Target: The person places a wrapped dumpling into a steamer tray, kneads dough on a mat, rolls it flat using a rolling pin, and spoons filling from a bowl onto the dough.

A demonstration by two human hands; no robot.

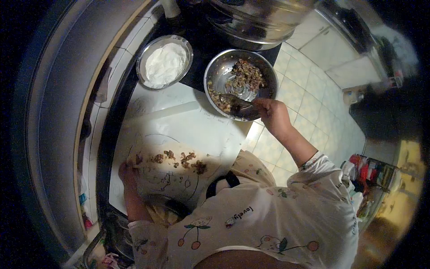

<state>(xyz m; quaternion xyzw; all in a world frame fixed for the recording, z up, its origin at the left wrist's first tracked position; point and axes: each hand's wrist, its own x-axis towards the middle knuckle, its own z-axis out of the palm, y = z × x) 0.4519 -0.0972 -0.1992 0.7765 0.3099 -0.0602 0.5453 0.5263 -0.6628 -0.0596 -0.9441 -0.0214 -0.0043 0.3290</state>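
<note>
My right hand (271,113) is closed around the handle of a metal spoon (239,102), whose bowl end dips into a steel mixing bowl (207,85). Inside lies a chopped brown filling (246,75), heaped mostly at the far side. More clumps of filling (169,155) run in a loose row along a thin pale dough sheet (179,177) on a white mat (179,127). My left hand (128,172) is at the left end of that row, by the dough; its fingers are dim and I cannot tell whether they grip it.
A steel bowl of white flour (165,65) stands at the back left, beside the mixing bowl. Behind them is a large stacked metal steamer (260,24). A tiled wall borders the left side, with tiled floor (309,94) on the right.
</note>
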